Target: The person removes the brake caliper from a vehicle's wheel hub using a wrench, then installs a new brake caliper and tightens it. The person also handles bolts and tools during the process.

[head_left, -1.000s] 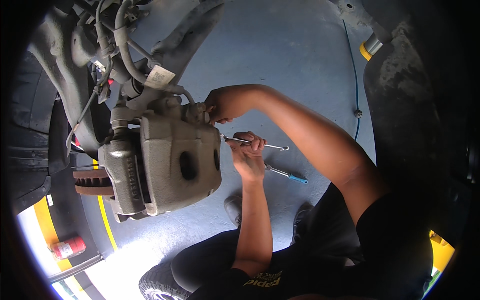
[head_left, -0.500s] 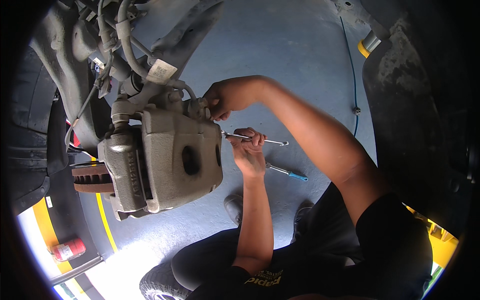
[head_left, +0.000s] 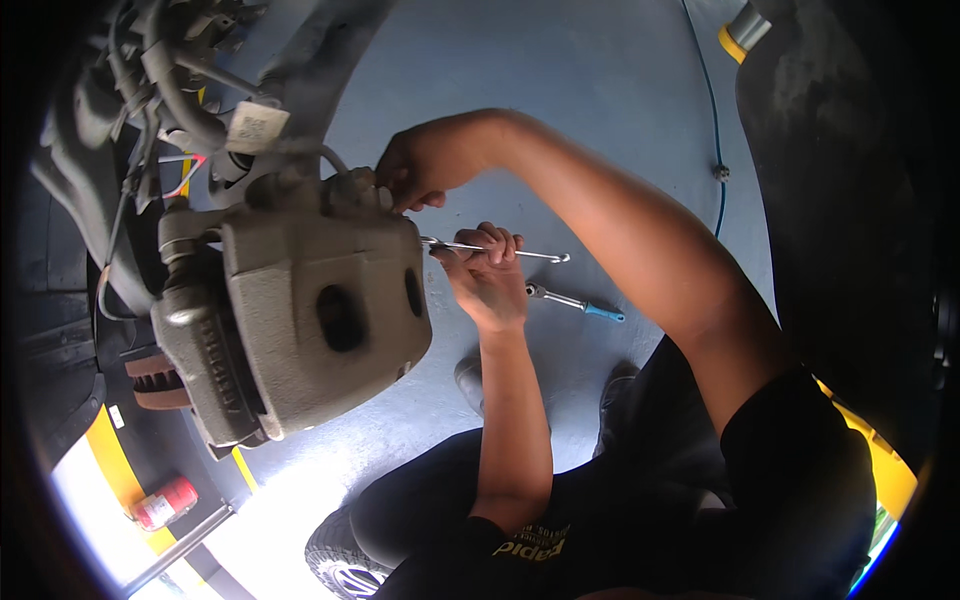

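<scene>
My left hand [head_left: 487, 285] is closed round a slim metal wrench [head_left: 540, 257]. The wrench points left, and its near end meets the right side of a grey brake caliper [head_left: 300, 260], where the contact is partly hidden. Higher up, my right hand [head_left: 432, 172] reaches over to the caliper's upper right corner. Its fingers are curled by a fitting there, and their tips are hidden, so what they pinch cannot be made out. A rusty brake disc [head_left: 158, 384] shows at the caliper's lower left.
A ratchet with a blue handle [head_left: 590, 308] lies on the grey floor beyond my left wrist. Hoses and a paper tag [head_left: 256, 127] hang above the caliper. A thin blue hose [head_left: 718, 130] runs along the floor at right. A red extinguisher [head_left: 167, 502] is at lower left.
The view has shifted, so the caliper appears lower left and larger. Both hands keep their places at the caliper, my left hand still round the wrench.
</scene>
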The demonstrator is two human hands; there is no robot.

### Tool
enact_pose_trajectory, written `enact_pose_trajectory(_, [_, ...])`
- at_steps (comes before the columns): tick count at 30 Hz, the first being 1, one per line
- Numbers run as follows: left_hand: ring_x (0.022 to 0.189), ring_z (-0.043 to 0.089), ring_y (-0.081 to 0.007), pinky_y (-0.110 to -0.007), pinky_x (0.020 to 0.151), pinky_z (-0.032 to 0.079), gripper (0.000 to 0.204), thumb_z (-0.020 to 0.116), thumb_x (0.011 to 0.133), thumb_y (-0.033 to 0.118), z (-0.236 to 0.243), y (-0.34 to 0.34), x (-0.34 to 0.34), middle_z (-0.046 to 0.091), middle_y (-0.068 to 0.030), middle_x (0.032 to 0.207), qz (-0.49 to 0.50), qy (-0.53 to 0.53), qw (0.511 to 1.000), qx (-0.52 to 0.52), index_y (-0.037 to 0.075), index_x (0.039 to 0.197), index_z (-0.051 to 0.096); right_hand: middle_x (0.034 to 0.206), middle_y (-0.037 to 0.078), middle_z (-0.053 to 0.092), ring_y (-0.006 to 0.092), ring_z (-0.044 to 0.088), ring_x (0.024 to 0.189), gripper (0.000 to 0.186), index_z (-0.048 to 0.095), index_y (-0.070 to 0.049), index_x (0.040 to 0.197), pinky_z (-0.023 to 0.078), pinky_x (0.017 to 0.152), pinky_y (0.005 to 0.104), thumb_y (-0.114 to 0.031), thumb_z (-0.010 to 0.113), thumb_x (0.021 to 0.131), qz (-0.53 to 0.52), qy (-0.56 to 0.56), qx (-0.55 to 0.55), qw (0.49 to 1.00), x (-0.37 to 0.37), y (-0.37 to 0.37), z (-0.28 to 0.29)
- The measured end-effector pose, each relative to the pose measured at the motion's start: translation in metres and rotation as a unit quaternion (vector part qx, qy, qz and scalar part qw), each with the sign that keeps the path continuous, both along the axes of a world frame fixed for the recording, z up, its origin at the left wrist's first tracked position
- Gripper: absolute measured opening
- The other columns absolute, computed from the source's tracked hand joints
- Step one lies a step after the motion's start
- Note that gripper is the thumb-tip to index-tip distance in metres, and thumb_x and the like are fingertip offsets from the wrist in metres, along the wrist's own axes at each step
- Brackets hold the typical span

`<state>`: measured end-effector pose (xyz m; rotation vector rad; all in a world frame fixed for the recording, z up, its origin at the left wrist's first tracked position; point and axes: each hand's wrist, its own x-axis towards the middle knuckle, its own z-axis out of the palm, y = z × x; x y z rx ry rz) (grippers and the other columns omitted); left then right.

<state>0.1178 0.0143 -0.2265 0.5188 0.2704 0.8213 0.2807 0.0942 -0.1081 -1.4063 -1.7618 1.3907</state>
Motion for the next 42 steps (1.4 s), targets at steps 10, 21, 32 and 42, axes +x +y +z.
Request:
enact_pose_trajectory(10, [0.069, 0.038, -0.0137, -0.032, 0.073, 0.035, 0.060, 0.047, 0.095, 0.070, -0.013, -0.001, 0.000, 0.041, 0.0021, 0.071, 0.007, 0.023, 0.998, -0.050, 0.013, 0.087, 0.065, 0.097, 0.004, 0.066, 0.0133, 0.064, 0.089, 0.017, 0.067, -0.005, 0.103, 0.055, 0.077, 0.0279, -0.008, 0.060, 0.088, -0.157, 0.290, -0.008, 0.944, 0.023, -0.028, -0.019])
enact_pose_trajectory(21, [0.103, 0.061, -0.0145, -0.032, 0.087, 0.049, 0.046, 0.047, 0.099, 0.059, -0.060, -0.001, -0.006, 0.060, 0.0021, 0.111, 0.110, 0.122, 0.977, -0.134, 0.018, 0.116, 0.056, 0.069, -0.003, 0.048, 0.0063, 0.037, 0.062, 0.030, 0.071, -0.003, 0.109, 0.034, 0.055, 0.0232, -0.029, 0.068, 0.093, -0.233, 0.426, -0.115, 0.866, -0.061, -0.068, -0.064])
enact_pose_trajectory(32, [0.115, 0.054, -0.0169, -0.037, 0.097, 0.046, 0.036, 0.044, 0.100, 0.046, -0.073, -0.006, -0.016, 0.054, 0.0012, 0.115, 0.088, 0.035, 0.985, -0.144, 0.016, 0.120, 0.052, 0.079, -0.002, 0.051, 0.0071, 0.040, 0.068, 0.016, 0.067, -0.003, 0.096, 0.034, 0.060, 0.0235, -0.019, 0.064, 0.094, -0.306, 0.553, -0.153, 0.760, -0.086, -0.070, -0.063])
enact_pose_trajectory(42, [0.066, 0.038, -0.0116, -0.030, 0.068, 0.035, 0.052, 0.042, 0.100, 0.061, -0.031, -0.011, -0.092, 0.045, 0.0011, 0.075, 0.082, 0.210, 0.970, -0.090, 0.012, 0.096, 0.058, 0.078, -0.002, 0.048, 0.0078, 0.041, 0.069, 0.015, 0.065, -0.004, 0.097, 0.034, 0.059, 0.0242, -0.018, 0.061, 0.094, -0.264, 0.441, -0.161, 0.843, -0.068, -0.078, -0.038])
